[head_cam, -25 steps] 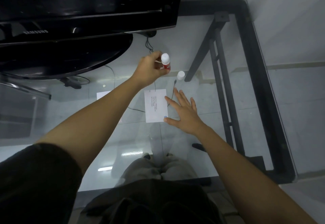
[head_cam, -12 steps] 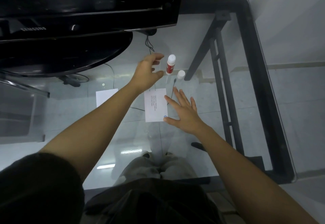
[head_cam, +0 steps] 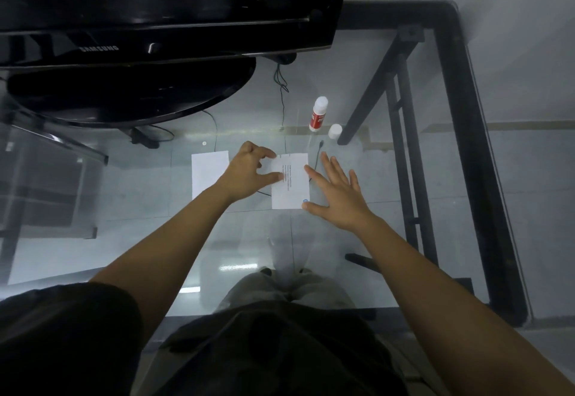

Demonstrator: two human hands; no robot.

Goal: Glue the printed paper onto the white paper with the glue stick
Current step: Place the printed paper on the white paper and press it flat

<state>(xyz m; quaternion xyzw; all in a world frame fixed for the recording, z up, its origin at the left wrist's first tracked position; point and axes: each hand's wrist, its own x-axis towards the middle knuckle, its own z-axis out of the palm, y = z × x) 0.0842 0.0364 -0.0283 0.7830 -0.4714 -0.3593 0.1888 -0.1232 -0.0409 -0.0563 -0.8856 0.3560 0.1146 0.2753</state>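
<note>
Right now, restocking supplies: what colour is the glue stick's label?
Red, on a white glue stick; head view.

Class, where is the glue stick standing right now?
The glue stick stands upright on the glass table, beyond the printed paper, just left of its cap.

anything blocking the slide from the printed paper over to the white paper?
Nothing loose lies between them. The printed paper sits right of the white paper; only the left hand spans the gap, fingers on the printed paper. The glue stick and its cap stand farther back, off the path.
</note>
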